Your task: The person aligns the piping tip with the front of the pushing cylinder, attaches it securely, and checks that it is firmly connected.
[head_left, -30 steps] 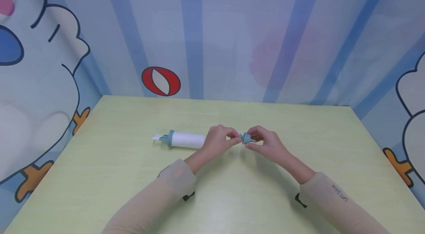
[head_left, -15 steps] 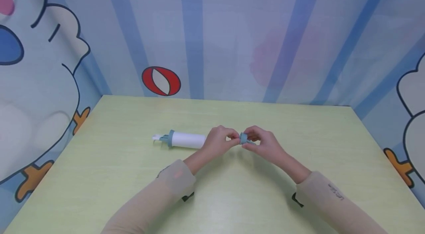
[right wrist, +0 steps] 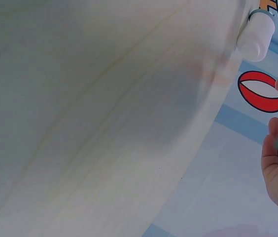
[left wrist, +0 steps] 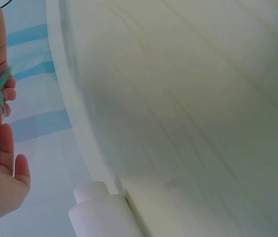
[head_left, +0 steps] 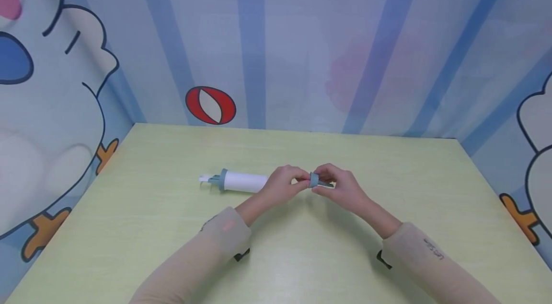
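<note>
Between my hands, above the table, is a small blue-green ring-shaped cap (head_left: 314, 180) with a thin stem pointing right. My left hand (head_left: 284, 185) pinches the cap's left side; in the left wrist view a finger lies at its rim, and I cannot tell whether it reaches inside. With thumb and fingers, my right hand (head_left: 343, 188) holds the cap from the right, around the stem. A white cylinder (head_left: 245, 181) lies on its side just left of my left hand, which hides its right end. It has a blue-green collar and a white tip; the left wrist view shows a narrower white neck (left wrist: 91, 191).
The pale yellow-green table (head_left: 172, 227) ends at a back wall (head_left: 293, 54) with blue stripes and a red oval print. Cartoon-printed panels stand at the left and right sides.
My right hand has moved slightly left, and the cap has shifted left against my left fingertips. The white cylinder has stayed in place.
</note>
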`<state>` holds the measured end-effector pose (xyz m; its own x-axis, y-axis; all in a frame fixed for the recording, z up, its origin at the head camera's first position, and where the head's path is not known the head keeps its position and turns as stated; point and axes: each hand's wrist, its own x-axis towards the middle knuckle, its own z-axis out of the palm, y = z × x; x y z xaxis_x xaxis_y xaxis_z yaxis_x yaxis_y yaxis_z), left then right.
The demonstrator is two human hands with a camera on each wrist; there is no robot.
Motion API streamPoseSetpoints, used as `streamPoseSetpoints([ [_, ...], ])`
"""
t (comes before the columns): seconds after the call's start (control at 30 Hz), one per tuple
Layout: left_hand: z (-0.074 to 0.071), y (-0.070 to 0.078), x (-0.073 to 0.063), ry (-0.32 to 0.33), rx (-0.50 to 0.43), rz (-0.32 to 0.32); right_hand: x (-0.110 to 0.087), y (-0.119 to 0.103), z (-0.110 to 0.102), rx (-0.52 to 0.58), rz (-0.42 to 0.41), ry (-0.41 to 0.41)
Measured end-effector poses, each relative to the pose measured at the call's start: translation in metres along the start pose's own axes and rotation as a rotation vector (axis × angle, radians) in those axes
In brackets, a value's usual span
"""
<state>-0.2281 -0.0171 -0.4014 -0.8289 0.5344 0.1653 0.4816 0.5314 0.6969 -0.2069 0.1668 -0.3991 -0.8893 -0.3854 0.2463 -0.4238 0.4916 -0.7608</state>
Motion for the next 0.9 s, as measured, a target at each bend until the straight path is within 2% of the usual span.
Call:
streamPoseSetpoints([
  [0.37,-0.002,0.000,-0.003,0.032,0.022,0.094,0.000,0.000,0.002,0.009,0.002,0.006],
  [0.63,-0.001,0.003,-0.004,0.021,-0.027,0.051,0.000,-0.001,0.003,0.000,0.043,0.014],
  [0.9,0.000,-0.001,-0.003,0.008,-0.002,0.119,-0.004,-0.030,-0.002,0.001,0.050,-0.002],
])
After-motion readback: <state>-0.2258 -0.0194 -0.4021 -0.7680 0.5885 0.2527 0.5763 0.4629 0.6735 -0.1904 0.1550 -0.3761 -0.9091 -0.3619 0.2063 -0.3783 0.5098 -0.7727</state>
